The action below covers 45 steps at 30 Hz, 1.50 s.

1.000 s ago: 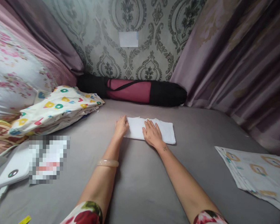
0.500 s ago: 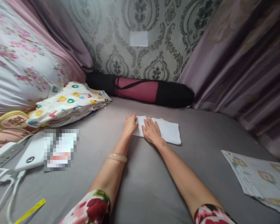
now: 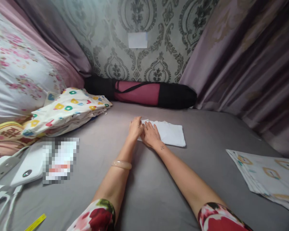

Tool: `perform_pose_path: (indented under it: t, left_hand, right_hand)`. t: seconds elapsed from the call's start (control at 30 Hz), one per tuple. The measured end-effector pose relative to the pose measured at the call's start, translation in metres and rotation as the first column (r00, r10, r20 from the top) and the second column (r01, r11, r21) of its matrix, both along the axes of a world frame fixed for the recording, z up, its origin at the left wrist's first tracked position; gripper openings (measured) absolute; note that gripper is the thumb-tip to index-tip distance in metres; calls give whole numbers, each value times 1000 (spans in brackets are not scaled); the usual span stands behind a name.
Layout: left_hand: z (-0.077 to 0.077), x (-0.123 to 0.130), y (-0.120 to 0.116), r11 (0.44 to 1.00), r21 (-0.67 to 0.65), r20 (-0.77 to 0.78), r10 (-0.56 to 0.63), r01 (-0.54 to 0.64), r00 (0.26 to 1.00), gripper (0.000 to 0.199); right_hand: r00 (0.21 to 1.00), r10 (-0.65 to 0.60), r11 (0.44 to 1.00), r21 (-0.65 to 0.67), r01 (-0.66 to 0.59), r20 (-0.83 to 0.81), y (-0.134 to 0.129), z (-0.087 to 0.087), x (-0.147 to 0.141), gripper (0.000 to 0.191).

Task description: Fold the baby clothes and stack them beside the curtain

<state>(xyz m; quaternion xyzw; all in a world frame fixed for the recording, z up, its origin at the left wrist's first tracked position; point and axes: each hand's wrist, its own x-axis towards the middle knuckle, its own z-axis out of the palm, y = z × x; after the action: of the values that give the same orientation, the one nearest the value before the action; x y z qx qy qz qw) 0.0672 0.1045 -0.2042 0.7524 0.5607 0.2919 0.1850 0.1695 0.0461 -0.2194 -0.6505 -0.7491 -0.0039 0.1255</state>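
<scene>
A folded white cloth (image 3: 172,133) lies flat on the grey bed sheet in front of me, its top edge slightly uneven. At its left end, my left hand (image 3: 135,127) is closed over the edge, the fingers curled and partly hidden. My right hand (image 3: 151,134) rests palm down on the left part of the cloth, fingers stretched out. The two hands touch or nearly touch each other. To the right of my right hand, the rest of the cloth lies uncovered.
Folded patterned fabric (image 3: 267,176) lies at the right. Another patterned cloth pile (image 3: 69,109) sits at the left, near a white power bank (image 3: 32,163) and a power strip (image 3: 2,166) with cables. A black and maroon long bag (image 3: 137,93) lies along the wall.
My right hand has slid left along the cloth, up against my left hand. My left hand stays at the cloth's left end. The camera view has shifted slightly.
</scene>
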Motion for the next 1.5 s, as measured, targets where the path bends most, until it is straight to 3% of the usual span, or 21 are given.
perform_pose_path:
  t: [0.13, 0.2, 0.3, 0.47, 0.67, 0.77, 1.0, 1.17, 1.33, 1.5]
  left_hand:
    - [6, 4, -4, 997, -19, -6, -74, 74, 997, 51]
    - [8, 8, -6, 995, -21, -22, -102, 102, 995, 53]
    - [5, 16, -11, 986, -13, -115, -165, 164, 980, 49]
    - [-4, 27, -22, 970, -37, -320, -241, 242, 916, 46]
    - [-9, 24, -18, 969, -20, -403, -233, 246, 885, 45]
    - [-13, 19, -12, 981, 15, -411, -170, 193, 896, 48]
    - [-16, 14, -5, 983, -90, -407, -180, 157, 895, 53]
    - [-17, 14, -5, 988, -98, -404, -149, 119, 902, 56]
    - [-13, 14, -7, 988, -122, -400, -137, 96, 906, 57]
    - [-15, 15, -4, 984, -149, -405, -149, 95, 902, 59]
  right_hand:
    - [997, 28, 993, -109, -36, -70, -7, 24, 9, 56]
    - [996, -25, 995, -98, 17, -83, -11, 31, 19, 56]
    - [991, -121, 992, -46, 118, -64, -16, 26, 35, 57]
    - [986, -162, 987, -17, 161, -49, -15, 4, 45, 57]
    - [985, -137, 983, -133, 123, -106, -21, 28, 54, 56]
    - [972, -212, 969, -149, 196, -102, -25, 35, 71, 58]
    - [958, -270, 950, -188, 249, -92, -20, 12, 94, 62]
    - [945, -297, 953, -107, 284, -135, -20, 12, 92, 59]
    - [874, -460, 888, -79, 454, -155, -17, 11, 91, 54]
    - [878, -456, 890, -53, 453, -142, -11, 1, 95, 52]
